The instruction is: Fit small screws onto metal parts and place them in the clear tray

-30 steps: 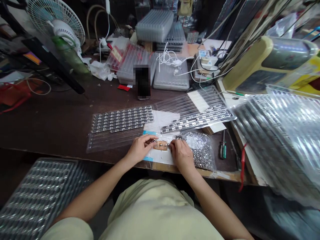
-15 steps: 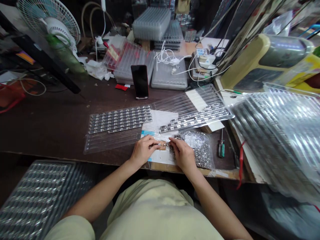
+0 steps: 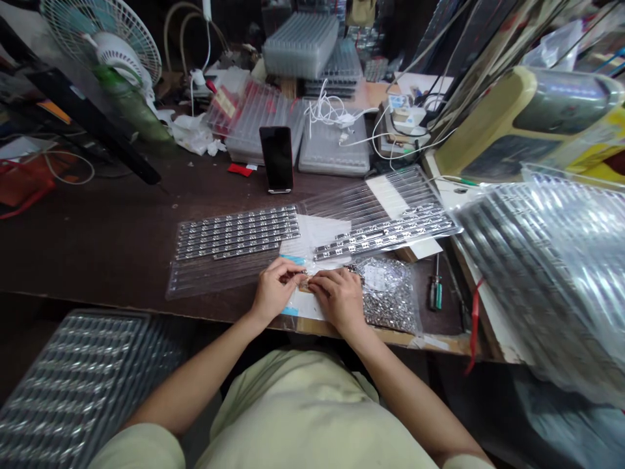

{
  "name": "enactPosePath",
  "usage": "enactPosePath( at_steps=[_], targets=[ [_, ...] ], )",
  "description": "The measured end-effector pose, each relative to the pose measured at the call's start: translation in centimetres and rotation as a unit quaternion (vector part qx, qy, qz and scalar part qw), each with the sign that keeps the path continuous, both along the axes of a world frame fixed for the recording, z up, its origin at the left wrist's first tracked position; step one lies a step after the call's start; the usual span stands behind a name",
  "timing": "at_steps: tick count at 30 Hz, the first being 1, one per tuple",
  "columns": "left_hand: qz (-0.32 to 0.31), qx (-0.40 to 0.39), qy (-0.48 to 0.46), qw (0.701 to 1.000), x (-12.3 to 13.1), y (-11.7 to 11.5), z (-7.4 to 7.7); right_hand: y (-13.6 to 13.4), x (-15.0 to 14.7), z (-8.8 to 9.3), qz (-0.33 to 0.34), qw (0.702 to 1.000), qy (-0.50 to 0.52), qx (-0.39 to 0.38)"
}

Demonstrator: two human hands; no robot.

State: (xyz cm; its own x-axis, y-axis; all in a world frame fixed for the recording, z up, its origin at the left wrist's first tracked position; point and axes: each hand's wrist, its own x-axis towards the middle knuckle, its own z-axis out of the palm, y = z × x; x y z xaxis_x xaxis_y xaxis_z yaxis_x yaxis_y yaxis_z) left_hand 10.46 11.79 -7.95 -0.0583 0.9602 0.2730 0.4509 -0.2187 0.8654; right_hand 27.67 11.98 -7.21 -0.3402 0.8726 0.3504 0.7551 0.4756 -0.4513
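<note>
My left hand (image 3: 274,290) and my right hand (image 3: 340,296) meet over a small tan block (image 3: 306,285) on white paper at the desk's front edge. Both hands are closed, thumbs and fingers pinched together. What they grip is small and mostly hidden by the fingertips. Touching my right hand's outer side, a clear bag (image 3: 390,296) bulges with small shiny metal parts. Beyond my left hand, a clear ribbed tray (image 3: 215,277) holds rows of dark strips with metal pieces (image 3: 239,231). Another clear tray (image 3: 336,205) carries similar strips (image 3: 381,238) behind my right hand.
A phone (image 3: 277,159) stands upright at mid-desk. A green-handled screwdriver (image 3: 435,293) lies right of the bag. Stacked clear trays (image 3: 541,273) lean at the right, and more filled trays (image 3: 68,384) sit low at the left. A fan (image 3: 105,45) is at the back left.
My right hand has moved left, closing in on my left hand and covering more of the tan block. My left hand has shifted slightly left. The view has turned a little.
</note>
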Motion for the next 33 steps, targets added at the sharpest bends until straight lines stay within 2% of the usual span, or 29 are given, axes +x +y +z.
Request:
enactPosePath(
  at_steps=[6,11,17,28,33],
  targets=[
    [-0.01,-0.028,0.008,1.0,0.4,0.0,0.5,-0.5,1.6,0.0,0.008,0.996,-0.081,0.042],
    [-0.055,-0.003,0.08,0.995,1.7,0.0,1.5,-0.7,2.8,-0.1,0.029,0.989,-0.122,0.075],
    [-0.092,0.018,0.141,0.986,3.0,-0.1,1.4,-0.5,3.1,-0.5,-0.026,0.997,-0.045,0.053],
    [-0.109,0.007,0.148,0.983,3.0,0.0,0.6,-0.6,3.2,-0.6,-0.023,0.998,0.026,0.045],
    [-0.099,0.022,0.11,0.989,2.7,0.3,1.5,-0.4,3.3,-0.4,-0.022,0.998,0.057,0.033]
  ],
)
